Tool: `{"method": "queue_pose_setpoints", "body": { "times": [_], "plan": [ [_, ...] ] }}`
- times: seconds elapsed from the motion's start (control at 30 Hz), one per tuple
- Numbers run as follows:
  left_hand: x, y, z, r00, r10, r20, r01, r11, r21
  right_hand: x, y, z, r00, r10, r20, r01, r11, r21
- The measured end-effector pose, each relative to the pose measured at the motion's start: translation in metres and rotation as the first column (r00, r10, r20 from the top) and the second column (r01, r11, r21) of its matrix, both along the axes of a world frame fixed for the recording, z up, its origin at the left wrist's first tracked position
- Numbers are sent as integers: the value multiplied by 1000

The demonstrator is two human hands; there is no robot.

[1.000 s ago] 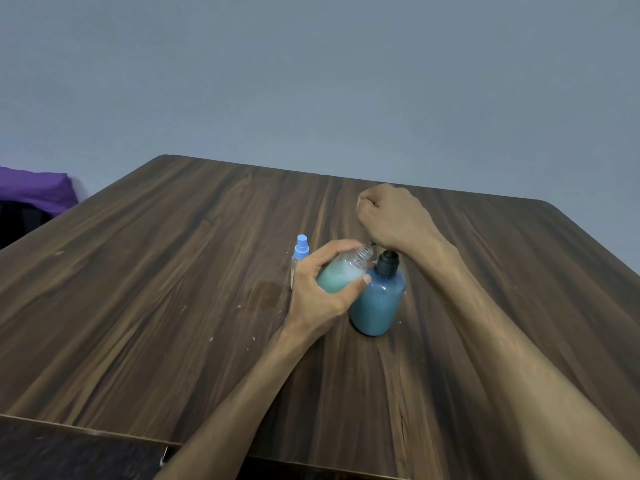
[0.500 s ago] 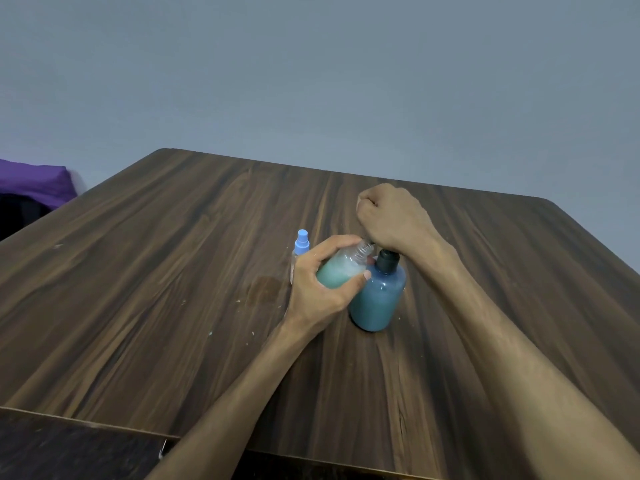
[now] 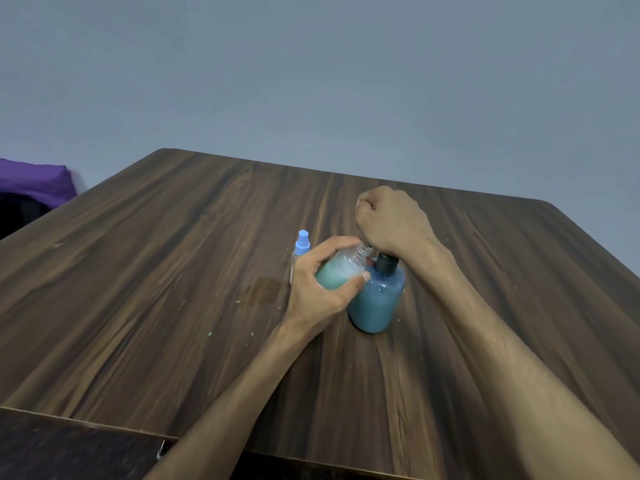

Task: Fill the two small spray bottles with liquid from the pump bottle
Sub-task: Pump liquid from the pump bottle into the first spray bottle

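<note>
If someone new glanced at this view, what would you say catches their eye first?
Probably the two hands meeting mid-table: the left hand grips a tilted, uncapped spray bottle partly filled with teal liquid, its neck beside the blue pump bottle. The right hand is fisted over the pump. A second spray bottle, blue-capped, stands just left.

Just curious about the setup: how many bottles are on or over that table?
3: a capped spray bottle standing on the table, an open one in the left hand, the blue pump bottle beside.
</note>
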State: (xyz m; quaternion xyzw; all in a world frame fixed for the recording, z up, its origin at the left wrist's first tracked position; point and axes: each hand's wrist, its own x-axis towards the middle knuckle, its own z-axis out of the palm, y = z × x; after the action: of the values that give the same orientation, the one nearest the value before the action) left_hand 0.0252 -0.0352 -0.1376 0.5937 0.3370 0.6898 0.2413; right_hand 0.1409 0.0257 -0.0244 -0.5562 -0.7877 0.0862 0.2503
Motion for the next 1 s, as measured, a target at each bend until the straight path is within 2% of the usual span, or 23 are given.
{"method": "queue_pose_setpoints", "body": {
  "times": [0.13, 0.27, 0.43, 0.57, 0.7, 0.8, 0.93, 1.0],
  "plan": [
    [-1, 0, 0, 1000, -23, -6, 23, 1000, 15, 3, 4, 6, 999, 2, -51, 1, 999, 50],
    [1, -2, 4, 1000, -12, -4, 12, 1000, 11, 0, 2, -2, 1000, -8, 10, 9, 999, -42],
    [0, -1, 1, 1000, -28, 0, 28, 999, 25, 3, 0, 7, 1000, -6, -16, 7, 998, 61],
    [0, 0, 1, 1000, -14, -8, 14, 1000, 19, 0, -2, -1, 1000, -18, 18, 18, 1000, 3],
    [0, -2, 2, 1000, -29, 1, 28, 999, 29, 3, -2, 4, 999, -19, -34, 22, 997, 73],
    [1, -1, 3, 1000, -11, -7, 11, 1000, 5, 0, -3, 2, 1000, -17, 2, 17, 1000, 12],
    [0, -2, 2, 1000, -25, 1, 25, 1000, 16, 3, -2, 6, 1000, -12, -25, 13, 998, 62],
    [1, -1, 1, 1000, -12, -2, 12, 1000, 6, 1, -2, 3, 1000, -11, -12, 12, 1000, 29]
  ]
}}
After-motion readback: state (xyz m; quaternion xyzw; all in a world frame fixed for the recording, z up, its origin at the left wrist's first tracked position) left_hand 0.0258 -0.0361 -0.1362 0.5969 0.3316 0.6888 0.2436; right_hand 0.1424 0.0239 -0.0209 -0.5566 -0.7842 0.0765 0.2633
